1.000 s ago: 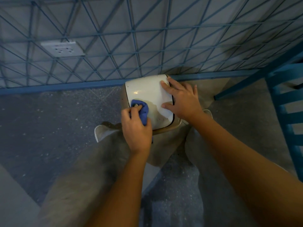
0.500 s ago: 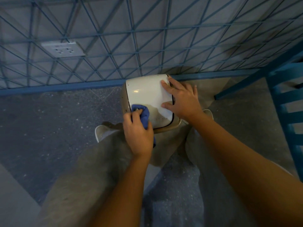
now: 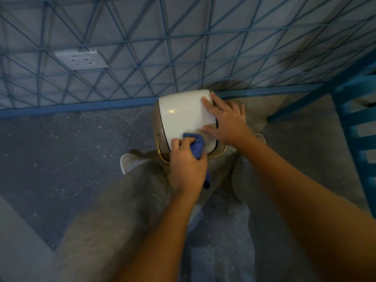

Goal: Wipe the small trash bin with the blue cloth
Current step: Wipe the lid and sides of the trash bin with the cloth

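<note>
small trash bin (image 3: 183, 117): on the floor (image 3: 61, 143) by the wall, white lid shut, contents unseen. left hand (image 3: 188, 165) clutches blue cloth (image 3: 196, 146) against lid's near edge; right hand (image 3: 227, 121) spread flat on lid.

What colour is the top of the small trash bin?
Glossy white top, with a tan rim below; the head view shows it.

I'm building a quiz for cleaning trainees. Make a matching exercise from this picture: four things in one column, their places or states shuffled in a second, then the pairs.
1 left hand
2 right hand
3 wall socket
4 small trash bin

a mounted on the wall, upper left
b flat on the white lid
c on the floor by the wall
d grips the blue cloth

Pairs: 1-d, 2-b, 3-a, 4-c.
</note>
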